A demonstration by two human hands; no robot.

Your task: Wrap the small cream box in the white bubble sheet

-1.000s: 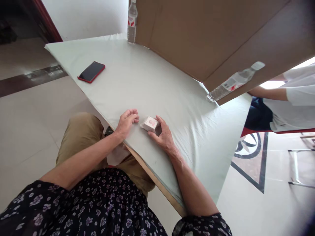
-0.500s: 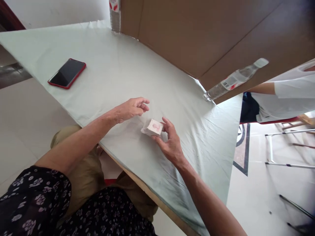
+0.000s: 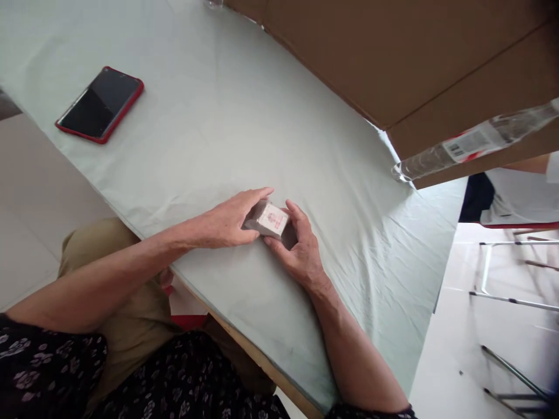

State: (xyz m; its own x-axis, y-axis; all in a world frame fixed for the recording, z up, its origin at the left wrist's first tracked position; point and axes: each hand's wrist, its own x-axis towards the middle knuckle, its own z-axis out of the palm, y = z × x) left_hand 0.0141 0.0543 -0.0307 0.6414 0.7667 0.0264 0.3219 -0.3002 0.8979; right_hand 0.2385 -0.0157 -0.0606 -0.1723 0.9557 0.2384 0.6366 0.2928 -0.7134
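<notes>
A small white box with red print on its face, clear plastic film at its left end, sits between my two hands just above or on the cloth. My left hand reaches round its left end, fingers along the far side and thumb at the near corner. From the right, my right hand grips it with the thumb at the near edge and curled fingers at the far corner. What the box contains is hidden.
A pale green cloth covers the table. A phone in a red case lies at the left. A large cardboard panel stands at the back right, with a plastic bottle against it. Beyond are a person's white clothing and metal frames.
My left hand has come in from above and to the left and closed round the box's left end. My right hand still holds the box. The view has shifted down and left.
</notes>
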